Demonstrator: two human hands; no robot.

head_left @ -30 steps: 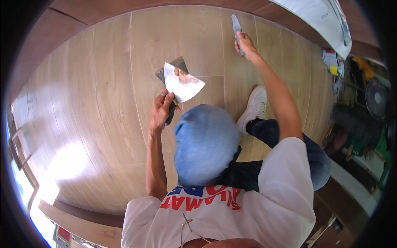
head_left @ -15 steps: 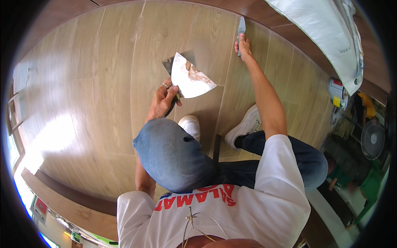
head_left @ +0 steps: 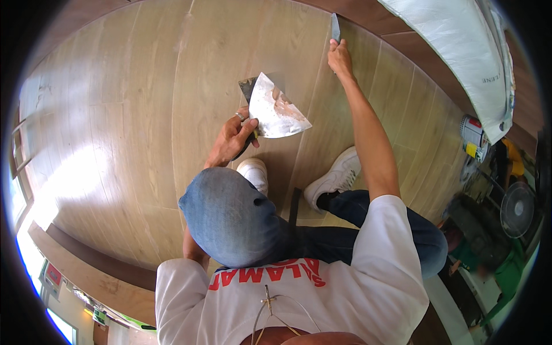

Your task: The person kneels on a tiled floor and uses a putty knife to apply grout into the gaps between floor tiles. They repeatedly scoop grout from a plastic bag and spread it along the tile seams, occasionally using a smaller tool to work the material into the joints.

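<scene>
My left hand (head_left: 238, 135) is closed round the dark, yellow-marked handle of a putty knife (head_left: 247, 88), whose blackened blade shows in part. The thumb presses a white fan-shaped sheet (head_left: 270, 118) over it, and brown paste (head_left: 283, 106) is smeared across the sheet. Farther out on the right, my right hand (head_left: 340, 57) grips a small grey trowel (head_left: 336, 29) with a narrow, tapering blade. That blade points away from me, at the seam where the wood-look floor meets the brown border. Whether its tip touches the seam I cannot tell.
Wood-look planks (head_left: 138, 144) spread around my white shoes (head_left: 333, 177). A white plastic sheet (head_left: 454, 57) hangs at the far right, above a paint can (head_left: 471, 132). A fan (head_left: 516, 210) and clutter stand at the right, and a wooden ledge (head_left: 103, 276) runs at the lower left.
My right hand has moved a little farther away along the floor's far edge with the trowel. The left hand, with putty knife and white sheet, sits slightly more to the right.
</scene>
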